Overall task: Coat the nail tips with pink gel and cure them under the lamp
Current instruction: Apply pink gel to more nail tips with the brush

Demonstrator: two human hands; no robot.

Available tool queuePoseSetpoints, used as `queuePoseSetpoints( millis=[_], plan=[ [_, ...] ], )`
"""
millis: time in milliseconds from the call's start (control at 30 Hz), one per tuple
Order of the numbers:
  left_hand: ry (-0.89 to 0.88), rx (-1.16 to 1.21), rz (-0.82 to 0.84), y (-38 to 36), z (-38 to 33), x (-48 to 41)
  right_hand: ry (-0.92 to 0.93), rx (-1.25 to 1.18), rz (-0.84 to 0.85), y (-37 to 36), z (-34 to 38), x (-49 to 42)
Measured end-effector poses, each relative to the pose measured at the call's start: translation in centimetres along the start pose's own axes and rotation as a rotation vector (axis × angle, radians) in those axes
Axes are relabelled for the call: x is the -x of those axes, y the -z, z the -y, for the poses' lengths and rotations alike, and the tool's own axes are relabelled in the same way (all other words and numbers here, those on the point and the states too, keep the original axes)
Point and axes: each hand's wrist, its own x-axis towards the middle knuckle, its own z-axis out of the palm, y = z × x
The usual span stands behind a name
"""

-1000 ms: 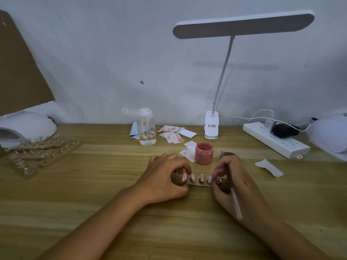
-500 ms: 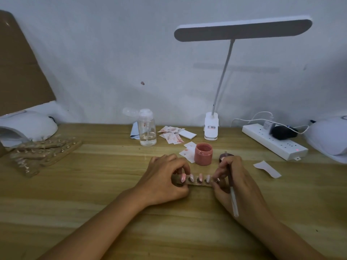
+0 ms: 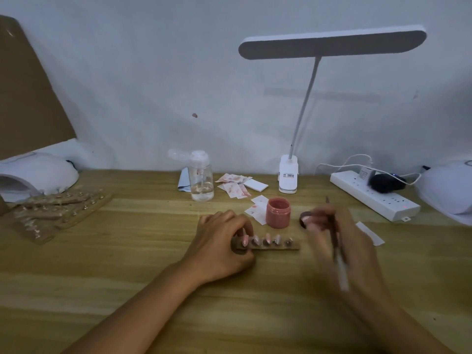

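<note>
1. Risk: right hand [image 3: 339, 241] is blurred just beside the open gel jar [image 3: 278, 212]. A loose sweep could tip it or drag the brush [image 3: 337, 254] across wet tips.
2. Risk: holder strip [image 3: 281, 248] is pinned at one end only and may pivot.
3. Nail tips [image 3: 267, 238]: a row on the strip, centre frame, on the tabletop [image 3: 127, 251]. Left ones look pink, right ones darker.
4. Left hand [image 3: 224, 241]: fingers curled, pinching the strip's left end. Right hand: closed round the brush.
</note>
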Motion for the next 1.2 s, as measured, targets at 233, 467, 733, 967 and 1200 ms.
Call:
queuePoseSetpoints(
  millis=[233,467,733,967,1200],
  plan=[
    [0.003,0.047,-0.013,-0.2,0.5,-0.2,-0.328,-0.173,0.089,-0.2,1.1,-6.2],
    [-0.043,0.029,-0.025,-0.3,0.6,-0.4,-0.455,-0.022,0.138,-2.5,-0.4,-9.3],
    [-0.045,0.086,-0.033,-0.6,0.6,-0.5,-0.493,0.005,0.131,-3.3,-1.3,-8.9],
    [-0.041,0.094,-0.055,-0.5,0.7,-0.5,-0.322,-0.356,-0.015,-0.9,0.5,-3.3],
    [-0.065,0.077,-0.088,-0.4,0.4,-0.3,-0.033,-0.166,-0.018,-1.1,0.9,1.0]
  ],
)
